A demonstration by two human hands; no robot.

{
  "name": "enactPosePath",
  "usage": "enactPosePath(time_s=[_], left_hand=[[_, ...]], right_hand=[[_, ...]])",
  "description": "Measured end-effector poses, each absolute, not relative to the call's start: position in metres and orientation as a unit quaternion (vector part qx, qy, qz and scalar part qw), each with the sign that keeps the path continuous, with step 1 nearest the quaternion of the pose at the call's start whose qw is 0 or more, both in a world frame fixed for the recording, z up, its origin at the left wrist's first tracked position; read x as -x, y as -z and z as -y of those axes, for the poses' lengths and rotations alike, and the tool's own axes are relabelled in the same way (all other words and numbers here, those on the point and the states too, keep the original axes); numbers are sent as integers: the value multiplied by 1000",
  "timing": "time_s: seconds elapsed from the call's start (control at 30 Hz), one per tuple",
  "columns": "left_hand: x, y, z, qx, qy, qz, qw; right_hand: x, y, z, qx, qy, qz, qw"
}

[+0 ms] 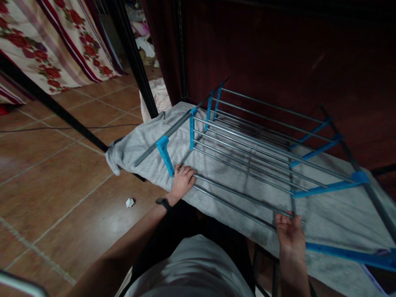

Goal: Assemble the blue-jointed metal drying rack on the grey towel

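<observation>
A partly assembled rack (272, 153) of grey metal rods and blue plastic brackets lies on its side on a grey blanket. Near a blue bracket (166, 156), my left hand (183, 181) is closed around the left end of a metal rod (235, 191). My right hand (290, 232), palm turned up, has its fingers curled around the same rod near its right end. A second rod runs just below it, close to the blanket's front edge. Another blue bracket (349, 255) lies to the right of my right hand.
The grey blanket (133, 142) covers the bed-like surface under the rack. Black metal posts (131, 57) rise at the left, with a dark red cloth (262, 45) behind. Crumpled white paper (130, 202) lies on the tiled floor (77, 173). A floral curtain (62, 41) hangs farther back.
</observation>
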State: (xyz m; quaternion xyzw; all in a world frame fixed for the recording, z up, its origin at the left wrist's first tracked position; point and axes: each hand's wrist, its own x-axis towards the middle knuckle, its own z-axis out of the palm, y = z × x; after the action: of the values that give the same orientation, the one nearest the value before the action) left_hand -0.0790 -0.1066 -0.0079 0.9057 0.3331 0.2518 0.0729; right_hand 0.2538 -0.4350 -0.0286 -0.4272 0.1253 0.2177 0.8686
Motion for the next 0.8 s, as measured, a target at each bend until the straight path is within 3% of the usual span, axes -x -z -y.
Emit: enactPosePath(time_s=[0.8], left_hand=[[78, 9, 104, -910, -240, -328, 85]], right_hand=[[-255, 18, 456, 476, -230, -134, 838]])
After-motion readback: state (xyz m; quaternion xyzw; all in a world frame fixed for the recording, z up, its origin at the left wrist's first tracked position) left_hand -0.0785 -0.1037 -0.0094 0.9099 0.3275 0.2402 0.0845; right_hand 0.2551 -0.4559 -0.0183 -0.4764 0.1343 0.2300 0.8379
